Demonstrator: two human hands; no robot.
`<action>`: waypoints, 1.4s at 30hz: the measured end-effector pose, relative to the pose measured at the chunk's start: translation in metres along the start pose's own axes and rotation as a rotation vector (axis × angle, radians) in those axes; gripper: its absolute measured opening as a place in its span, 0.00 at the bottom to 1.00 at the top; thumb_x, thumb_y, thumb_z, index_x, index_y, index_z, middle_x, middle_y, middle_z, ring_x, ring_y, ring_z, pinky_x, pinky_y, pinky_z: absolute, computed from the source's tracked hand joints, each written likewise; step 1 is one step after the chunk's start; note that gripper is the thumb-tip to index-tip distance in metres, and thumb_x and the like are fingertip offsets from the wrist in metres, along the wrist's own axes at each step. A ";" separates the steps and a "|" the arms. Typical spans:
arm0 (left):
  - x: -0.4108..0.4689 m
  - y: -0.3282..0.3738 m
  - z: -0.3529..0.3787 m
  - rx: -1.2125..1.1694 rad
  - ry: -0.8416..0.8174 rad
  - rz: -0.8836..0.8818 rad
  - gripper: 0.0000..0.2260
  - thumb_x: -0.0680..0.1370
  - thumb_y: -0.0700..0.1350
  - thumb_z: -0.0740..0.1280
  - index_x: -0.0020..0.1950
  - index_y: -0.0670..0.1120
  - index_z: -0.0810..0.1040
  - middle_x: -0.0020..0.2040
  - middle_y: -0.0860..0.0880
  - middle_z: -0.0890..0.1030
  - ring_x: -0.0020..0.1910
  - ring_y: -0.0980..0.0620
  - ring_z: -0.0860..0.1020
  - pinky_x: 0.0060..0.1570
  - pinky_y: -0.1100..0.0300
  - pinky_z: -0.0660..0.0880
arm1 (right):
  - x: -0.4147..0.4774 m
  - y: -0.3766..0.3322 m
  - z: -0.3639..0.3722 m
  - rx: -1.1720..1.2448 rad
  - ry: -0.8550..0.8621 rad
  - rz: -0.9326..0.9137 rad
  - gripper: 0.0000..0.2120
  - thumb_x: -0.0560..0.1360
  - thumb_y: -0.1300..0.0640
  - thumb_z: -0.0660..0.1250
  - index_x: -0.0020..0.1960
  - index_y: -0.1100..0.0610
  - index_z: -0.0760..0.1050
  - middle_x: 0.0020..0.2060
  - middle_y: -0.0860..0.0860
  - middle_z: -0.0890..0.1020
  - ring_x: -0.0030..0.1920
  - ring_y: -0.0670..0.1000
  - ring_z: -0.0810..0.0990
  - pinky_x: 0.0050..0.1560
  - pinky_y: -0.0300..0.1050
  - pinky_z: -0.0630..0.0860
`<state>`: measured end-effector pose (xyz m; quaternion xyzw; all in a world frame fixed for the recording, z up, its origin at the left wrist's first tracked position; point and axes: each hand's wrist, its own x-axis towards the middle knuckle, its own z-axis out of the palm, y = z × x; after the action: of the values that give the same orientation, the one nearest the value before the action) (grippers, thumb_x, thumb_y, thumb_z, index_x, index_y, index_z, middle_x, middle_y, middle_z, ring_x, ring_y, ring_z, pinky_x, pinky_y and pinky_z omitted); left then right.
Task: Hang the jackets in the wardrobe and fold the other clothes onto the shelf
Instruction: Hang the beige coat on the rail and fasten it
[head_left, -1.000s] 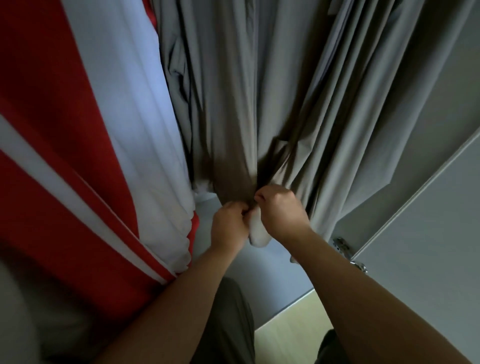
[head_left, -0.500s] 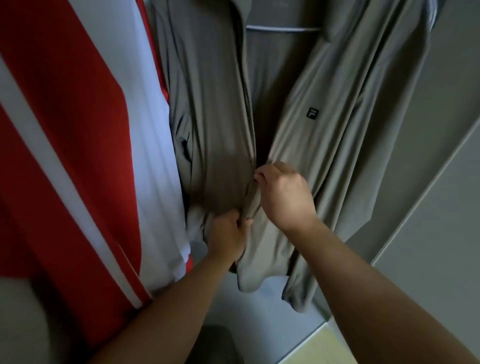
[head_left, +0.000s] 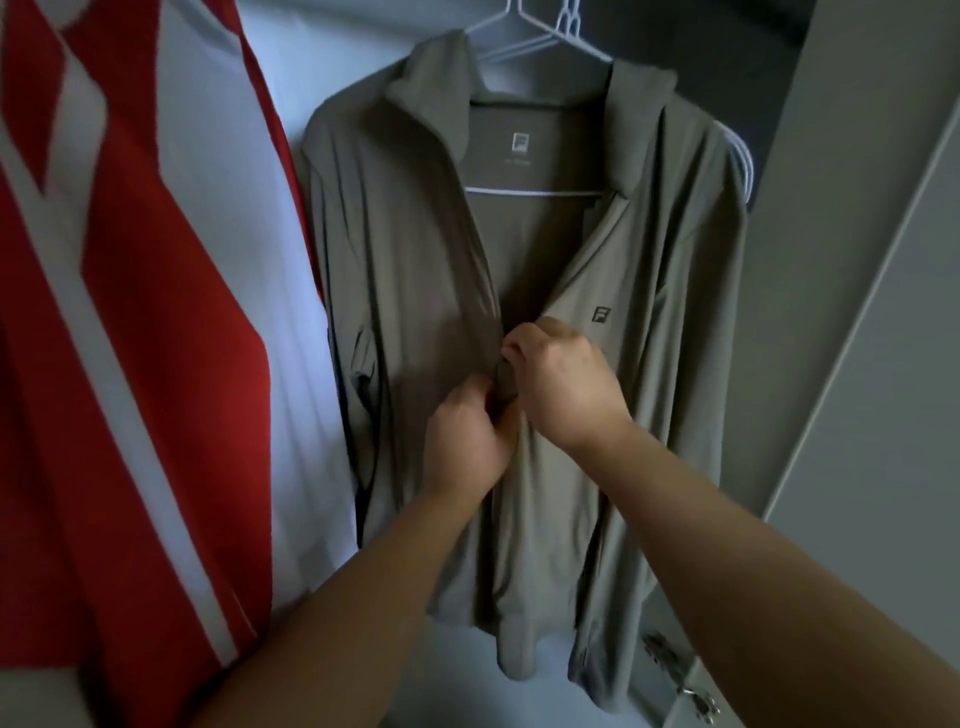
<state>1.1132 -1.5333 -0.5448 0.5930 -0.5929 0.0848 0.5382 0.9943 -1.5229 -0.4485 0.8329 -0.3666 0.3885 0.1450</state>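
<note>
A grey-green jacket (head_left: 415, 291) hangs on a white wire hanger (head_left: 530, 191) inside the wardrobe, its front open above my hands. My left hand (head_left: 465, 441) grips the left front edge at mid-chest height. My right hand (head_left: 563, 379) pinches the jacket's front seam just above and to the right of it, knuckles toward me. The two hands touch at the zip line. A small logo sits on the jacket's right chest.
A red and white garment (head_left: 130, 364) hangs close on the left and fills that side. The wardrobe door (head_left: 872, 364) stands on the right, with a metal hinge (head_left: 675, 670) near its lower edge. More white hangers (head_left: 566, 21) hang above the collar.
My hands have moved up the jacket front from its bottom hem to mid-chest, right hand leading. The view has tilted up, so the collar and hanger now show.
</note>
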 end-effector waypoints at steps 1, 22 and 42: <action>0.004 0.005 -0.001 0.008 0.001 0.025 0.14 0.77 0.55 0.62 0.45 0.45 0.76 0.39 0.44 0.82 0.38 0.40 0.81 0.34 0.53 0.74 | 0.003 0.000 -0.004 -0.007 -0.022 -0.024 0.07 0.79 0.62 0.63 0.50 0.61 0.80 0.44 0.57 0.79 0.43 0.60 0.79 0.40 0.55 0.78; 0.083 0.054 -0.026 0.030 0.139 -0.006 0.09 0.75 0.50 0.69 0.44 0.45 0.77 0.40 0.43 0.82 0.41 0.37 0.80 0.37 0.50 0.73 | 0.086 0.016 -0.046 -0.018 0.085 -0.141 0.06 0.77 0.60 0.65 0.53 0.60 0.79 0.47 0.59 0.78 0.44 0.66 0.79 0.38 0.54 0.75; 0.219 0.065 -0.115 0.147 0.661 0.038 0.13 0.80 0.43 0.61 0.60 0.40 0.79 0.59 0.41 0.80 0.61 0.40 0.75 0.63 0.51 0.67 | 0.131 0.087 -0.104 -0.001 0.522 0.024 0.14 0.81 0.51 0.61 0.57 0.58 0.79 0.51 0.58 0.80 0.53 0.62 0.75 0.53 0.54 0.71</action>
<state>1.1855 -1.5635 -0.3016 0.5593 -0.3896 0.3251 0.6555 0.9318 -1.5936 -0.2854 0.6999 -0.3269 0.5917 0.2307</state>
